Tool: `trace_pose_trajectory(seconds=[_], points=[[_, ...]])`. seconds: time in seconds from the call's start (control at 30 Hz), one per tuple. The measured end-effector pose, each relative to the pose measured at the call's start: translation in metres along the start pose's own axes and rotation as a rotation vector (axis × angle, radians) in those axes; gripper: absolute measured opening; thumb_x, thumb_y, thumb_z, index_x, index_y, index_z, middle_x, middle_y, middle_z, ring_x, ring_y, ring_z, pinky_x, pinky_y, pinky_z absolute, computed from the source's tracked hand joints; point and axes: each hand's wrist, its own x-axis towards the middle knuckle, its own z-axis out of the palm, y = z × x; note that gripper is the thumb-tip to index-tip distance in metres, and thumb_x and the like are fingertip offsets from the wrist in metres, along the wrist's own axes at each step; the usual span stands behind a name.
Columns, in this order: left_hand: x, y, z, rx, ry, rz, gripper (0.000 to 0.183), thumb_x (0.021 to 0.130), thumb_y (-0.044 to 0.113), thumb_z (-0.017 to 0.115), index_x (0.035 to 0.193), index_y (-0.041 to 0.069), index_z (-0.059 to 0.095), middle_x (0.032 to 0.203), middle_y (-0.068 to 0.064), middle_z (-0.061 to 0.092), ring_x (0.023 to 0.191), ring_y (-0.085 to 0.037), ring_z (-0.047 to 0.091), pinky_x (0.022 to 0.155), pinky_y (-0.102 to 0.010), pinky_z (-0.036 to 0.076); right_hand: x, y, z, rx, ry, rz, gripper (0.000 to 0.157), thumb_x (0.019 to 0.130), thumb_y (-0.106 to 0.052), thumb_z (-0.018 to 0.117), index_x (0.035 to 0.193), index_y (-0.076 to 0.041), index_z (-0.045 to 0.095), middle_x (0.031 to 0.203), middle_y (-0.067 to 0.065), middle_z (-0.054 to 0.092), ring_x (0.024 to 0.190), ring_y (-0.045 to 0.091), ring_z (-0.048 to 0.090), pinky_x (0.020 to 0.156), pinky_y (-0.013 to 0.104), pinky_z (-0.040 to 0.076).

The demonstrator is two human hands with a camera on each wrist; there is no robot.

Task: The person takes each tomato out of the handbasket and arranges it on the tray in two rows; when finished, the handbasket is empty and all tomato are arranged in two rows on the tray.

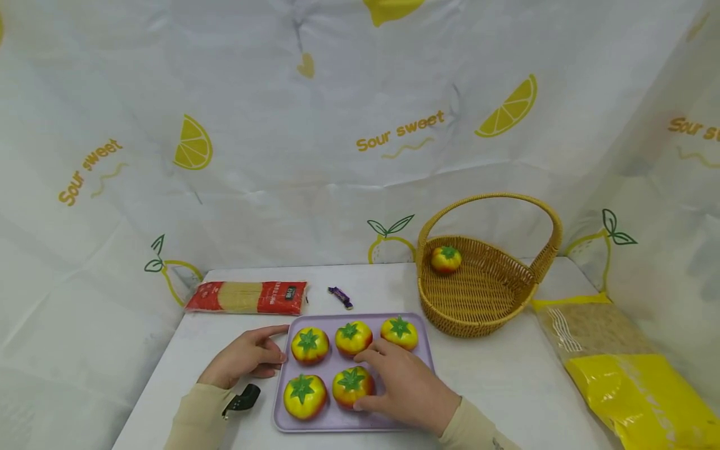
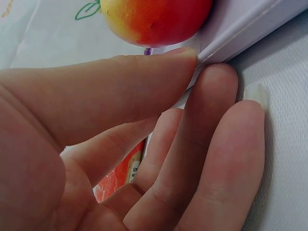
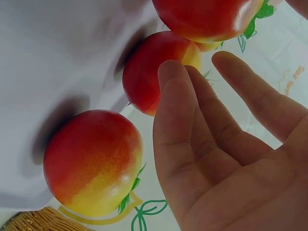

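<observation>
Several yellow-and-red artificial tomatoes with green star-shaped tops sit on a lilac tray [image 1: 332, 425]. My right hand [image 1: 407, 387] reaches over the tray, thumb and fingers spread beside the front middle tomato [image 1: 352, 385]. In the right wrist view that hand's fingers [image 3: 175, 110] are loosely bent, with a tomato [image 3: 207, 17] just above them; firm contact is not visible. At the tray's left edge rests my left hand [image 1: 247, 356]. Its thumb and fingertips touch the tray's outer wall [image 2: 240, 36] in the left wrist view, a tomato [image 2: 156, 19] just beyond.
A wicker basket [image 1: 478, 306] with one tomato [image 1: 447, 259] inside stands at the back right. A red noodle packet [image 1: 244, 297] and a small purple-wrapped candy [image 1: 340, 297] lie behind the tray. On the right lies a yellow bag [image 1: 635, 381].
</observation>
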Motion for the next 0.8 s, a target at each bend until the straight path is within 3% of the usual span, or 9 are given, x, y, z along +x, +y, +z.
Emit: trace_pose_trajectory(seconds=[0.23,0.47,0.8], points=[[0.001,-0.001,0.000,0.003,0.003,0.000,0.070,0.093,0.013,0.083,0.157,0.013,0.056,0.100,-0.011,0.066,0.084,-0.021,0.069,0.077,-0.033,0.067,0.000,0.001,-0.004,-0.003,0.001,0.006,0.067,0.083,-0.058,0.089,0.135,-0.019,0.072,0.124,-0.005,0.066,0.098,0.005,0.057,0.096,0.038,0.060],[0.003,-0.002,-0.001,-0.001,-0.008,0.006,0.070,0.093,0.011,0.083,0.157,0.014,0.056,0.100,-0.012,0.066,0.084,-0.021,0.069,0.077,-0.033,0.067,-0.001,0.002,-0.009,-0.008,0.024,0.012,0.067,0.084,-0.057,0.089,0.135,-0.018,0.071,0.116,-0.005,0.063,0.093,0.006,0.054,0.086,0.031,0.057],[0.002,-0.003,-0.001,0.010,-0.014,0.010,0.070,0.093,0.011,0.082,0.158,0.013,0.055,0.099,-0.011,0.066,0.083,-0.020,0.069,0.077,-0.033,0.067,-0.005,0.015,-0.026,0.008,0.112,-0.012,0.057,0.089,-0.055,0.086,0.133,-0.020,0.072,0.122,-0.004,0.065,0.102,0.011,0.062,0.090,0.035,0.060]])
